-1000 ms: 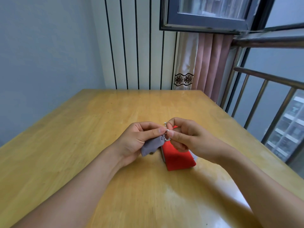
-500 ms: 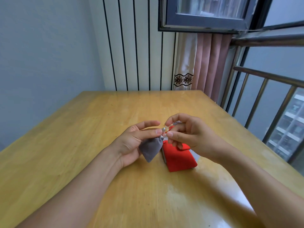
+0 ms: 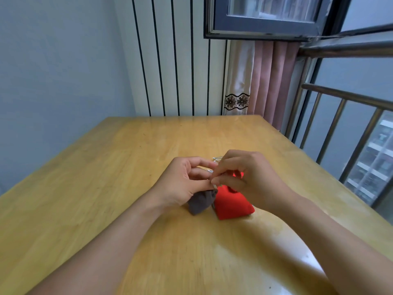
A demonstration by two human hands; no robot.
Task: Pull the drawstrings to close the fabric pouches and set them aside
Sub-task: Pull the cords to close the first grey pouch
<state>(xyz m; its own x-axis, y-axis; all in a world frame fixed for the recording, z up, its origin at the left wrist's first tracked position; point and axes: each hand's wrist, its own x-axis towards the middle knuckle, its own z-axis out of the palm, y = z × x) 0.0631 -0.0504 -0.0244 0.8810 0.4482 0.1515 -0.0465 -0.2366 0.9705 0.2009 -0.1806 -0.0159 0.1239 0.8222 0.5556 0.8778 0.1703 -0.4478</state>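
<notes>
left hand (image 3: pixel 180 186): fingers pinch grey pouch (image 3: pixel 201 202) top
right hand (image 3: pixel 244 179): fingers pinch its drawstring (image 3: pixel 213 185)
red pouch (image 3: pixel 231 204): touching grey pouch, right side
bench (image 3: pixel 106 177): bare wood all round pouches

Single head cam, wide-angle, looking forward and down.
Sits above the near edge of the wooden table (image 3: pixel 89 188), close over both forearms; faces the far wall and window (image 3: pixel 270 15), railing (image 3: pixel 344 96) at right. No second view, so no overlap.
</notes>
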